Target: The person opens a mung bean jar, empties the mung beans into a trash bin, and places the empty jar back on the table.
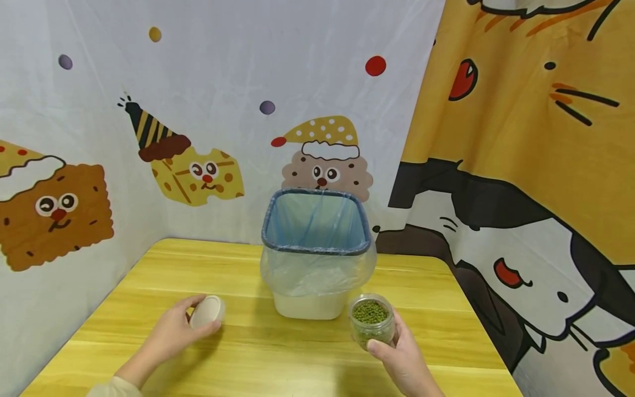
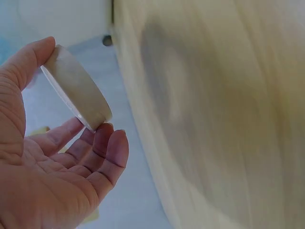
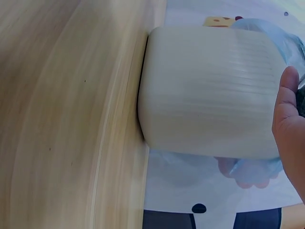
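My left hand (image 1: pixel 171 333) pinches a round white lid (image 1: pixel 207 312) between thumb and fingers, tilted on edge above the left part of the table. In the left wrist view the lid (image 2: pixel 78 88) sits between the thumb and the fingertips. On the right, my right hand (image 1: pixel 404 358) grips a clear jar (image 1: pixel 374 331) full of small green beans (image 1: pixel 370 312); its mouth is uncovered and tipped toward me. The jar is in front of the bin's right side. At the right wrist view's edge, only part of the right hand (image 3: pixel 290 119) shows, the jar mostly cut off.
A white bin (image 1: pixel 312 306) with a blue rim (image 1: pixel 317 251) and a clear plastic liner (image 1: pixel 317 275) folded over it stands at the table's back middle. The yellow wood-grain table (image 1: pixel 278 364) meets a cartoon-printed curtain (image 1: pixel 213 71) behind and at both sides.
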`<state>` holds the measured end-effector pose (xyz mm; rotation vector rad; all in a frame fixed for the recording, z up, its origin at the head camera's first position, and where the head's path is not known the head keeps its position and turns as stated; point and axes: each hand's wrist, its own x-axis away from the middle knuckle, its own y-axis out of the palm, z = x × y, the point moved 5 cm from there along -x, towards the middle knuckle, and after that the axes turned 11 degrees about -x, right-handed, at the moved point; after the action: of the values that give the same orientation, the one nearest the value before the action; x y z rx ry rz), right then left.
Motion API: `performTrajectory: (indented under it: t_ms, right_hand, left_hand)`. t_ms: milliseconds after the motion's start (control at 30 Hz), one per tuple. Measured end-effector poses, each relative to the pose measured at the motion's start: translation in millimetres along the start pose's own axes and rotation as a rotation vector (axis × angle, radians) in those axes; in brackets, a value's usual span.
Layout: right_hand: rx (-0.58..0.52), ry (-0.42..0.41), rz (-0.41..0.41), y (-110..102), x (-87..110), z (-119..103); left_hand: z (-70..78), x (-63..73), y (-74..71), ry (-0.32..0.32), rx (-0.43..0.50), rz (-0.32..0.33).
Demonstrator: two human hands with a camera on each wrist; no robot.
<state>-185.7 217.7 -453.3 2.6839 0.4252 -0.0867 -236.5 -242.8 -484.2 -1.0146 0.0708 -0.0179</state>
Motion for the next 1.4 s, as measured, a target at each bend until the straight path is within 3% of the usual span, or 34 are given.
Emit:
performTrajectory:
  t_ms: [300, 600, 867, 1400]
  right_hand:
    - [0.029, 0.011, 0.075, -9, 3.0, -5]
    - [0.039, 0.008, 0.074, -15, 3.1, -6]
    - [0.054, 0.016, 0.133, -19, 4.9, -3]
    - [0.016, -0.01, 0.111, -18, 7.6, -5]
  left_hand:
    - [-23.7, -7.6, -5.7, -0.04, -0.092, -0.025]
    - [-36.9, -14.0, -6.4, -0.047, -0.122, -0.026]
    - [-48.1, -30.7, -3.1, -0.043, -0.161, -0.048]
    - [-49.8, -52.6, 2.8, -0.037, -0.186, -0.086]
